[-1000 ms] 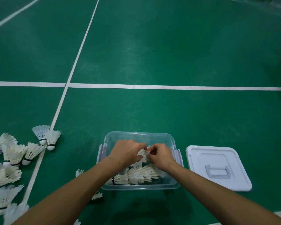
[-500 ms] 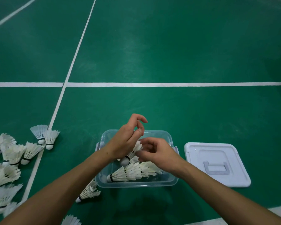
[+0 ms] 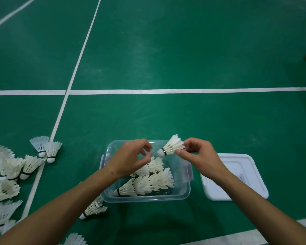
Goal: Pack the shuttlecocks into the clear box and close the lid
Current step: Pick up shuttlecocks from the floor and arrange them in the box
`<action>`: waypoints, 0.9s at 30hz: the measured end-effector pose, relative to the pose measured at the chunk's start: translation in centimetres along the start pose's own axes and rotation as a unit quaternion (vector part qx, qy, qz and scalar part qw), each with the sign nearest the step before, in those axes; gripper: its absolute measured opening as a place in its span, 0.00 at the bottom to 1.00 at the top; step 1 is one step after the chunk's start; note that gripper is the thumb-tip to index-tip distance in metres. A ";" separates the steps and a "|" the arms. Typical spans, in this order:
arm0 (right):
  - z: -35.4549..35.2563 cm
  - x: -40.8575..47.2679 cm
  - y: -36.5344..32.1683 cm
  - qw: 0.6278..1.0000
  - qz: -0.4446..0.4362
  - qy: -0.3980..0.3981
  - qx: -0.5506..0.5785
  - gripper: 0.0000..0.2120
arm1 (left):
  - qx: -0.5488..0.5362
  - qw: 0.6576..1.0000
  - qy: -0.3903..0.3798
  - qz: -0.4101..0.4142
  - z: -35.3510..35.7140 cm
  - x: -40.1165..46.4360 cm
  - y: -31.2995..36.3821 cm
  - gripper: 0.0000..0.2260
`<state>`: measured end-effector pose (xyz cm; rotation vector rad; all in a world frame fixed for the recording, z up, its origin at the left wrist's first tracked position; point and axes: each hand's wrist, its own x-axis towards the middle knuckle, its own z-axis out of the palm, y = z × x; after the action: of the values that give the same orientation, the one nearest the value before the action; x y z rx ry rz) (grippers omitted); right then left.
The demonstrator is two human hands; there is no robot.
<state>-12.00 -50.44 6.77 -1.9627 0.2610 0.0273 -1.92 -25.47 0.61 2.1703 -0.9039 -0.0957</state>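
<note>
My right hand (image 3: 200,157) pinches one shuttlecock (image 3: 171,146) by its feathers, cork pointing left, above the clear box (image 3: 181,193) at lower centre. My left hand (image 3: 131,157) hovers over the box, fingers loosely curled, holding nothing. Stacked shuttlecocks (image 3: 145,184) lie inside. White lid (image 3: 237,174) sits off, right of box. Loose shuttlecocks (image 3: 11,172) lower left.

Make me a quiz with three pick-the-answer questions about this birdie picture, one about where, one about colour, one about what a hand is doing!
1. Where is the white lid?
A. On the clear box
B. On the floor right of the clear box
C. In a hand

2. What colour is the floor?
A. Green
B. Blue
C. Brown

3. What is the right hand doing?
A. Resting flat
B. Gripping the lid
C. Pinching one shuttlecock

Answers: 1 B, the lid lies beside the open box. 2 A, green with white lines. 3 C, its fingers pinch the feathers above the box.
</note>
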 end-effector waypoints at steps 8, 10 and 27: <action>-0.3 0.0 1.9 0.997 0.011 0.068 -0.043 0.04 | 0.262 0.953 -0.144 0.047 5.9 1.0 -0.9 0.25; -0.1 -0.1 2.0 0.996 0.014 0.072 -0.049 0.04 | 0.300 0.939 -0.162 0.039 6.7 1.4 -0.8 0.26; 2.7 -0.4 0.8 0.964 0.028 0.102 -0.244 0.08 | 0.184 0.979 -0.086 -0.010 2.7 0.0 -0.8 0.18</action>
<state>-12.24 -48.26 4.99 -2.4522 0.4805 -0.0833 -2.33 -26.84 -1.89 2.5449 -1.0647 -0.1379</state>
